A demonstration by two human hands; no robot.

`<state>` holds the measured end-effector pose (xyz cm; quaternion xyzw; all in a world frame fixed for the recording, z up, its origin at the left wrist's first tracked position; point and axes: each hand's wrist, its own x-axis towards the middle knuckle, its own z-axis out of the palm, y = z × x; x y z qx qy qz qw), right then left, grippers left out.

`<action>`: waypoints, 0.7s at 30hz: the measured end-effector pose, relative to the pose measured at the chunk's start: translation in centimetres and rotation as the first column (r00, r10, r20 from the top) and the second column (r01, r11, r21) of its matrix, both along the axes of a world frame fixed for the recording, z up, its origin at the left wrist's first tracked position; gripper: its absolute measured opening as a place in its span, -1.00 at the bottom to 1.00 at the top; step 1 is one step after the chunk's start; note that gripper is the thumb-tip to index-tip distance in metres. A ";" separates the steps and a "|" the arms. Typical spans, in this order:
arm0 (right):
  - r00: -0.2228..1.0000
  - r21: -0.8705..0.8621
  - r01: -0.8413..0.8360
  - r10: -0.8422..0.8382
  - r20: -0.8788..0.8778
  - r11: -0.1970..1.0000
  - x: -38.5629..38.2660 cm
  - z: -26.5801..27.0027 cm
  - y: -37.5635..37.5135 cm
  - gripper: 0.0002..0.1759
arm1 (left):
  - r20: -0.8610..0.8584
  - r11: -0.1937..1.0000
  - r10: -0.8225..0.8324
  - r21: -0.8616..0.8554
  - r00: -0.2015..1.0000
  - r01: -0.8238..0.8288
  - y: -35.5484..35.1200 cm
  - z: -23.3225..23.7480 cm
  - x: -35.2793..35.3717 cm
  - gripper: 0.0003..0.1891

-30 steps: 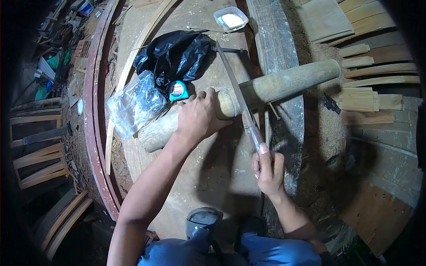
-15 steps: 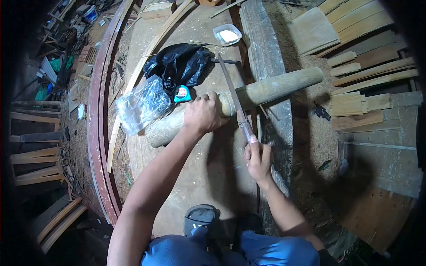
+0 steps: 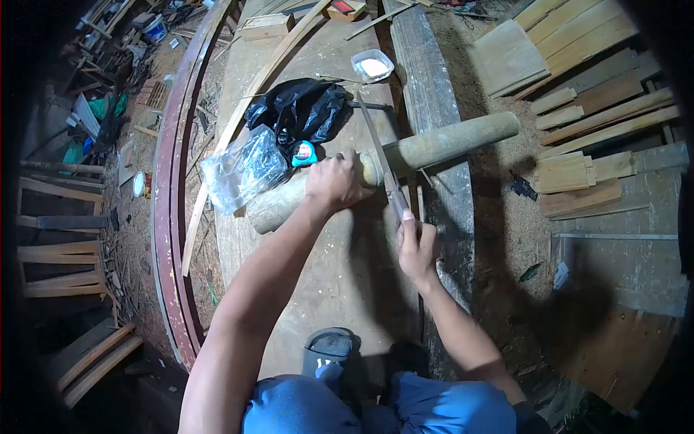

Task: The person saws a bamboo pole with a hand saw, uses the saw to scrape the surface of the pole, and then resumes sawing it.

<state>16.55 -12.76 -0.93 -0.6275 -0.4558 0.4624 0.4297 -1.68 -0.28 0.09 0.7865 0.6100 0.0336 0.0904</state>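
Note:
A round wooden post lies slanted across the bench, its right end reaching past the thick plank. My left hand is wrapped over the post and presses it from above. In my right hand is the handle of a narrow saw, whose long blade crosses the post just right of my left hand. A paler ring shows on the post there; the blade's teeth cannot be made out. Beside my left knuckles sits a teal tape measure, next to a clear plastic bag and a black plastic bag.
A small plastic tub with white contents stands beyond the post. A thick weathered plank runs along the bench's right side. Curved reddish timber lies at left. Cut boards are stacked at right. My sandalled foot rests on the bench.
The view has shifted slightly. My right hand appears a little farther up and left in the picture. Both holds are unchanged, and the saw still crosses the post at the same place.

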 end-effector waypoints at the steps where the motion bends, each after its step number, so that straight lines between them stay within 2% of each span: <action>1: 1.000 -0.011 0.002 -0.002 -0.006 1.000 -0.2 0.1 -0.2 -0.29 | 0.000 1.000 -0.005 -0.024 1.000 0.005 0.1 0.2 -0.1 -0.20; 4: 0.990 -0.081 -0.005 -0.007 -0.141 0.997 1.1 -0.7 -5.8 -0.32 | 0.006 0.998 -0.011 -0.068 1.000 0.012 0.9 0.4 -0.4 -0.19; 5: 0.972 -0.125 -0.007 -0.023 -0.233 0.992 1.6 -0.5 -8.1 -0.34 | 0.001 0.995 -0.019 -0.098 1.000 0.019 1.0 0.1 -0.5 -0.19; 6: 0.979 -0.134 0.007 -0.034 -0.201 0.991 2.1 0.0 -8.8 -0.34 | 0.003 0.995 -0.013 -0.104 1.000 0.014 1.0 -0.3 -0.7 -0.19; 8: 0.985 -0.133 0.019 -0.041 -0.166 0.991 2.8 0.2 -8.9 -0.34 | 0.037 0.999 -0.040 0.029 0.999 0.039 0.3 -1.0 -0.7 -0.19; 9: 0.994 -0.100 -0.025 0.014 -0.108 0.995 2.7 -0.2 -7.7 -0.34 | 0.034 0.998 -0.046 0.032 0.998 0.045 0.2 -1.3 -0.5 -0.19; 11: 0.992 -0.086 0.043 -0.052 -0.111 0.995 1.0 0.1 -3.3 -0.35 | 0.027 0.990 -0.037 0.136 0.999 0.033 -0.5 -2.0 -0.2 -0.19; 12: 0.992 -0.082 0.049 -0.058 -0.112 0.995 0.6 0.1 -1.6 -0.35 | 0.026 0.989 -0.043 0.140 0.999 0.039 -0.2 -1.3 0.0 -0.19; 14: 0.999 0.035 -0.038 0.037 0.022 0.999 0.0 0.0 0.2 -0.34 | 0.033 0.998 -0.014 -0.061 0.999 0.016 0.3 0.8 -0.1 -0.22; 15: 0.999 0.030 -0.044 0.043 0.024 0.999 0.0 0.0 -0.5 -0.34 | 0.036 0.998 -0.008 -0.066 0.999 0.010 0.2 0.9 -0.2 -0.22; 17: 0.993 -0.041 -0.023 0.018 -0.115 0.999 0.8 0.2 -3.6 -0.35 | 0.052 0.997 -0.001 -0.082 0.999 0.006 0.3 1.0 -0.1 -0.23; 19: 0.987 -0.108 -0.028 0.011 -0.158 0.994 2.1 0.2 -8.1 -0.36 | 0.042 0.999 -0.019 -0.048 0.999 0.021 0.4 0.3 -0.3 -0.23; 21: 0.994 -0.114 0.045 -0.056 -0.091 0.992 2.7 1.3 -8.9 -0.36 | 0.036 0.999 -0.023 -0.026 0.999 0.024 0.0 -0.4 -0.6 -0.23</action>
